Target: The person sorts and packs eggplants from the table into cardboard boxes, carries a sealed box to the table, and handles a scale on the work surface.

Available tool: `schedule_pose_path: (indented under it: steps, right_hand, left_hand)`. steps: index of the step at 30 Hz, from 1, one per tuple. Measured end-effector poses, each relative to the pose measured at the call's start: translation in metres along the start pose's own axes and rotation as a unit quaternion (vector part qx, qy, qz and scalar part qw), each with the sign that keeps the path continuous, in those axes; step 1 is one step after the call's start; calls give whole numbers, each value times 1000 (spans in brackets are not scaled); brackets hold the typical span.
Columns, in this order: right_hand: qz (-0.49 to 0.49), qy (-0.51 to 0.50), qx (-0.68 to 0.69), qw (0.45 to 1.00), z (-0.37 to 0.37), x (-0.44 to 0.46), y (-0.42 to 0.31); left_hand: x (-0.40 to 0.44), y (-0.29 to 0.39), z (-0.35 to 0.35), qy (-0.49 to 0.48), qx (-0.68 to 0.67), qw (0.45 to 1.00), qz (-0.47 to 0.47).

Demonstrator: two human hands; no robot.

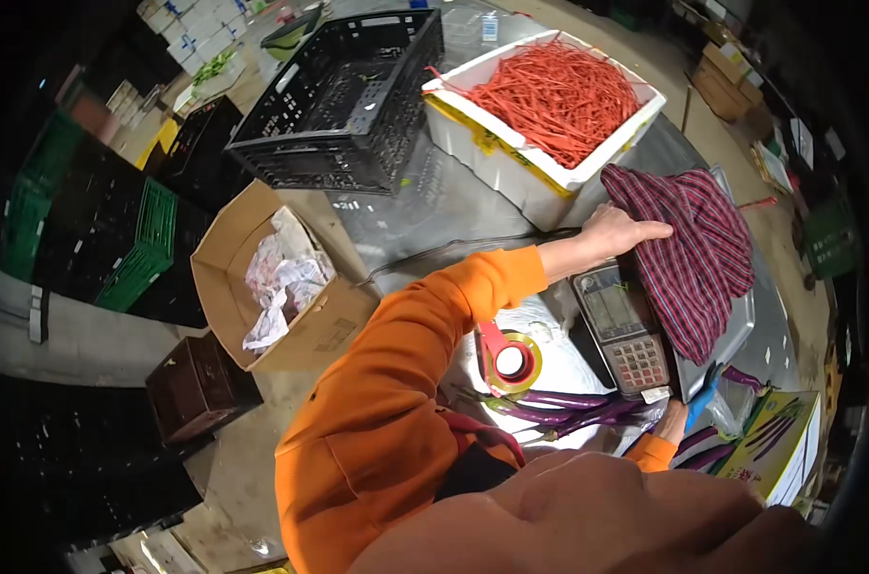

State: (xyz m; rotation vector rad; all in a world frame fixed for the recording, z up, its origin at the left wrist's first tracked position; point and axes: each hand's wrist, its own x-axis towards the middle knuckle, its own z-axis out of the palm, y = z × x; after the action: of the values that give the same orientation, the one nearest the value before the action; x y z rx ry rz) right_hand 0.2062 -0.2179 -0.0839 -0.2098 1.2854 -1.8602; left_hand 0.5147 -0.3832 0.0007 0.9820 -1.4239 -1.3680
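My left hand (618, 233), bare, reaches across to the far end of the digital scale (614, 320). Its thumb lies over a red-and-navy striped cloth (688, 253) draped on the scale, and the other fingers curl at the edge. At the near end, my right hand (691, 407), with blue covering on the fingers, grips the scale's corner, partly hidden. Long purple eggplants (573, 411) lie just below the keypad on a white wrapped surface. Beside them sits a red tape dispenser (497, 344) with a tape roll (513, 362).
A white foam box (511, 158) of red ties and a black crate (334, 153) stand behind on the metal table (425, 215). A cardboard box (229, 239) holding crumpled wrapping is at left. More eggplants lie by a printed carton (779, 440) at right.
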Motion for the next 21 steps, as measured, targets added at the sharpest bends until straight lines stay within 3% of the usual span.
schedule_pose_path:
  steps: [5, 9, 14, 17, 19, 21]
  right_hand:
    - [-42, 3, -45, 998, 26, -53, -30]
    - [-64, 7, -81, 995, 54, -103, -38]
    - [-16, -7, -28, 999, 99, -184, 0]
    - [-49, -35, -82, 995, 91, -194, 42]
    - [-70, -32, -103, 992, 104, -223, 61]
    - [-4, -15, -49, 999, 139, -257, 86]
  left_hand:
    - [-45, 53, -46, -17, -77, 996, 40]
    - [-93, 79, -99, -38, -223, 973, 42]
    - [-162, 66, -183, -12, -279, 960, -22]
    - [-196, 56, -225, -7, -321, 945, -61]
    - [-216, 58, -255, 40, -396, 906, -146]
    - [-230, 58, -285, 46, -400, 902, -157]
